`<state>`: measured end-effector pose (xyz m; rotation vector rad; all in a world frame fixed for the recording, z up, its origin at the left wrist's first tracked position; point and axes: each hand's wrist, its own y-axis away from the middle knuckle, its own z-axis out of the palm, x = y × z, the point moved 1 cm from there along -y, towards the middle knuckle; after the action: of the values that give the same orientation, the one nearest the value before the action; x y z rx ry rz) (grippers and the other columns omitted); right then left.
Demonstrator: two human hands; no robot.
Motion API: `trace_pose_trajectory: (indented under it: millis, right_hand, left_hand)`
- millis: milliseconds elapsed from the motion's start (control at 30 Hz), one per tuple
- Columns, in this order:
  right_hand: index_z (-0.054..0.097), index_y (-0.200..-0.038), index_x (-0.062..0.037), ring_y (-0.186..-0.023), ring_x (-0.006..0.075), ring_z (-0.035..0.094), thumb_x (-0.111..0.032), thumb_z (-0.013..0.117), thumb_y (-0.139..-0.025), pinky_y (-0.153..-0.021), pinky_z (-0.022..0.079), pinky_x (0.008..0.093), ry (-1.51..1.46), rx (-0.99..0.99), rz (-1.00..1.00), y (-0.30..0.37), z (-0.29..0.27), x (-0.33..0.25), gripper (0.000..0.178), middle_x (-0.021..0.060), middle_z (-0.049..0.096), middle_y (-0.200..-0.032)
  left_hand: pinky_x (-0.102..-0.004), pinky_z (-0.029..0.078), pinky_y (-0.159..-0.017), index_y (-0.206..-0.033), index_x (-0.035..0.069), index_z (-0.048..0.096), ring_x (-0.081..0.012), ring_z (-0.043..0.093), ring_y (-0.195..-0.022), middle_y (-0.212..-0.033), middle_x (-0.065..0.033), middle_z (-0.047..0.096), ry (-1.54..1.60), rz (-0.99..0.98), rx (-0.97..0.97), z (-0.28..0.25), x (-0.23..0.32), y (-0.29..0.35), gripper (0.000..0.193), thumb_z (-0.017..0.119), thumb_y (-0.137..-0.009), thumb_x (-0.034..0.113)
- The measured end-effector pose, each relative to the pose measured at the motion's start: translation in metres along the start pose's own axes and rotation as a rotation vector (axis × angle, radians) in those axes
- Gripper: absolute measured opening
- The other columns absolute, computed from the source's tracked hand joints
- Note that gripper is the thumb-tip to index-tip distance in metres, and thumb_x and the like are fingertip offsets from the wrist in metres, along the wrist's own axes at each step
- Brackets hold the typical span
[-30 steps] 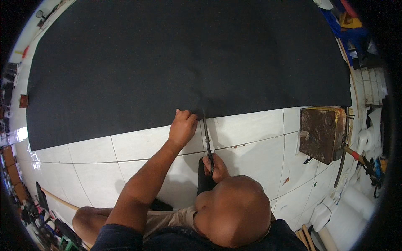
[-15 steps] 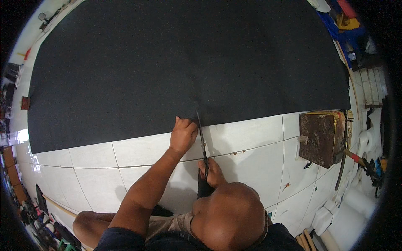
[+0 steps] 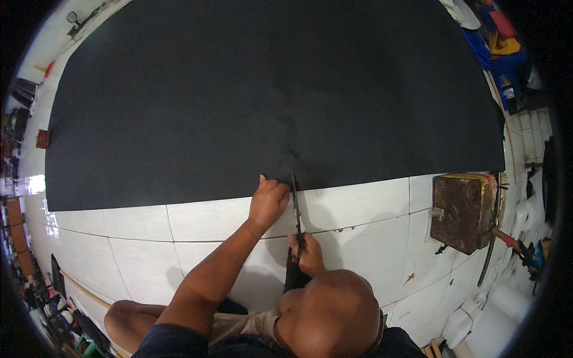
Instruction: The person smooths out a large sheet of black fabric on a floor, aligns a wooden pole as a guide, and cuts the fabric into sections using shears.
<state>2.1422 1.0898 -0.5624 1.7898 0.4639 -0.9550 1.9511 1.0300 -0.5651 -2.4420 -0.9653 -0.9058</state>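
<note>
A large black sheet of cloth-like material (image 3: 239,95) lies spread over the white tiled floor. My left hand (image 3: 268,203) is closed on its near edge, fingers curled, with the thumb or a finger poking up. Just right of it, my right hand (image 3: 308,255) grips long dark scissors (image 3: 296,209) by their handles. The blades point away from me, and their tip reaches past the near edge onto the sheet. Small wrinkles show in the sheet beyond the tip. Whether the blades stand apart or closed is unclear at this angle.
A worn brown block-shaped box (image 3: 456,212) stands on the tiles at the right, by the sheet's near corner. A small reddish-brown block (image 3: 43,139) sits at the left edge. White rolls (image 3: 489,316) lie at lower right, and mixed clutter lines both sides.
The whole view has shifted slightly, so the sheet, box and hands sit a little lower at the centre and right. Wrinkles beyond the scissors' tip show more clearly. Both hands keep their grips.
</note>
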Motion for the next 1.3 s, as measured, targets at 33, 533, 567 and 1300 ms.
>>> trace_pose_trajectory:
  millis: [33,533,567,1300]
  right_hand:
    - [0.052,-0.081,-0.0051,-0.051,0.011,0.049,-0.036,0.061,-0.099,-0.049,0.041,0.0285,-0.006,0.028,-0.04,-0.008,0.001,0.001,0.036,0.0004,0.051,-0.06]
    - [0.051,-0.075,-0.0065,-0.047,0.0114,0.049,-0.043,0.062,-0.097,-0.045,0.04,0.0287,0.01,0.008,-0.103,-0.053,-0.002,-0.026,0.044,0.001,0.051,-0.057]
    - [0.052,-0.075,-0.0067,-0.047,0.0114,0.049,-0.045,0.062,-0.096,-0.045,0.04,0.0288,-0.01,0.008,-0.096,-0.056,-0.001,-0.021,0.045,0.001,0.051,-0.057]
    - [0.051,-0.071,-0.0103,-0.047,0.0106,0.048,-0.054,0.065,-0.091,-0.044,0.038,0.0264,-0.136,-0.05,0.001,-0.152,-0.008,-0.128,0.05,0.0005,0.049,-0.056]
  left_hand:
    - [-0.0554,0.034,-0.112,-0.091,0.006,0.069,-0.0322,0.061,-0.091,-0.085,-0.0108,0.061,-0.001,0.006,-0.011,-0.001,-0.002,0.0,0.01,0.069,-0.081,0.007]
    - [-0.0524,0.035,-0.113,-0.106,0.0,0.067,-0.0314,0.059,-0.107,-0.105,-0.0136,0.061,-0.146,0.146,-0.14,-0.013,-0.007,0.005,0.03,0.067,-0.077,0.007]
    - [-0.052,0.035,-0.113,-0.109,-0.001,0.066,-0.0313,0.058,-0.109,-0.108,-0.0143,0.061,-0.179,0.167,-0.18,-0.013,-0.009,0.004,0.033,0.067,-0.077,0.008]
    - [-0.0473,0.041,-0.11,-0.123,0.0,0.056,-0.0352,0.052,-0.121,-0.121,-0.017,0.056,-0.214,0.099,-0.264,-0.026,0.008,0.012,0.048,0.065,-0.076,0.006]
